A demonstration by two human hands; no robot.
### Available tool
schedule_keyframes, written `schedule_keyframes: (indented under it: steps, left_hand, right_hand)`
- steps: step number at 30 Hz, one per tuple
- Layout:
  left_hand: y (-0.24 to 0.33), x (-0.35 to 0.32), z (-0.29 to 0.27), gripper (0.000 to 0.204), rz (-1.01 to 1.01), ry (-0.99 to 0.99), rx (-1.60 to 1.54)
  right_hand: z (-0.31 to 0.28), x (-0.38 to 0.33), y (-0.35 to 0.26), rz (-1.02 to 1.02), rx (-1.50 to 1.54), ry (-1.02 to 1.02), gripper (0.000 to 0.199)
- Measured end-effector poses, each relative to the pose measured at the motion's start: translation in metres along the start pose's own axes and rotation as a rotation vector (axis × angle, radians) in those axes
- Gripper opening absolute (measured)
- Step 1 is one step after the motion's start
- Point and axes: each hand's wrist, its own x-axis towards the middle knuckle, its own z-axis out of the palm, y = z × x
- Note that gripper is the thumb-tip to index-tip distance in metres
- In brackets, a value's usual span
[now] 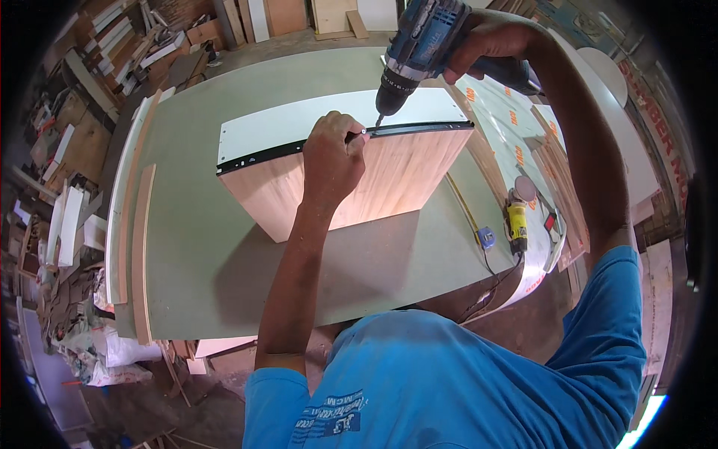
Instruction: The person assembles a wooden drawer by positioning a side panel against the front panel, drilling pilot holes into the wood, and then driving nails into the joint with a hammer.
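A drawer box (pixel 359 176) with a wood-grain front face and a white side stands on the grey-green worktable (pixel 194 277). Along its upper edge runs a black metal drawer slide (pixel 419 129). My left hand (pixel 335 153) is closed at the slide, pinching a small screw (pixel 364 132) between thumb and fingers. From the upper right, my right hand (pixel 497 43) grips a blue cordless drill (pixel 422 45). The drill points down, and the tip of its bit is at the slide, just right of my left fingers. Whether the bit touches the slide I cannot tell.
On the table's right lie a tape measure (pixel 486 238) with its yellow blade drawn out and a yellow corded power tool (pixel 517 221). Long wood strips (pixel 142 254) line the left edge. Offcuts and white plastic bags (pixel 123 352) cover the floor to the left.
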Motion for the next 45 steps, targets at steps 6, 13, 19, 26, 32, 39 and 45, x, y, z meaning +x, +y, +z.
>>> schedule_keyframes:
  steps: [6, 13, 19, 26, 32, 39, 45]
  left_hand:
    - [0.01, 0.001, 0.0, 0.014, -0.071, -0.009, -0.006]
    - [0.014, 0.0, -0.001, 0.014, -0.163, -0.048, -0.015]
    - [0.014, 0.001, 0.0, 0.011, -0.133, -0.034, 0.028]
    - [0.011, 0.001, 0.003, 0.01, -0.132, -0.03, -0.007]
    - [0.01, 0.002, 0.002, 0.009, -0.086, -0.022, -0.021]
    - [0.004, 0.001, 0.004, 0.007, 0.017, 0.007, 0.019]
    - [0.005, 0.005, -0.001, 0.006, 0.011, -0.01, -0.019]
  right_hand:
    - [-0.021, 0.019, 0.019, -0.15, 0.001, -0.091, 0.037]
    - [-0.025, 0.023, 0.016, -0.211, 0.127, -0.358, 0.047]
    - [-0.03, 0.032, 0.017, -0.275, 0.15, -0.36, 0.059]
    - [-0.03, 0.038, 0.014, -0.259, 0.056, -0.369, 0.043]
    - [-0.032, 0.049, 0.014, -0.237, 0.047, -0.438, 0.041]
    - [-0.03, 0.038, -0.019, -0.124, 0.061, -0.395, 0.051]
    - [-0.028, 0.033, -0.018, -0.108, 0.018, -0.329, 0.046]
